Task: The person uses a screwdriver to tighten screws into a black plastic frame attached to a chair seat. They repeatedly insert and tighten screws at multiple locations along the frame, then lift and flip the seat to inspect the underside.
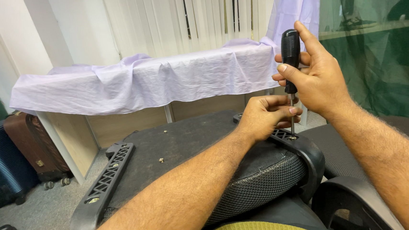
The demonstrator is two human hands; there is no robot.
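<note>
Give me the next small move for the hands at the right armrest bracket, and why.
Probably turn the screwdriver in place with the right hand. Its shaft stands about upright with the tip down on a screw in the black armrest bracket, and the left hand pinches the shaft low, steadying it. Whether the screw is fully seated cannot be told.

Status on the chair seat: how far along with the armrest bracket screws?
Done: left bracket lies on the upturned seat, fasteners showing in its holes. In hand: right hand drives the screwdriver into the right bracket; left hand steadies the shaft. Left: one loose screw.
</note>
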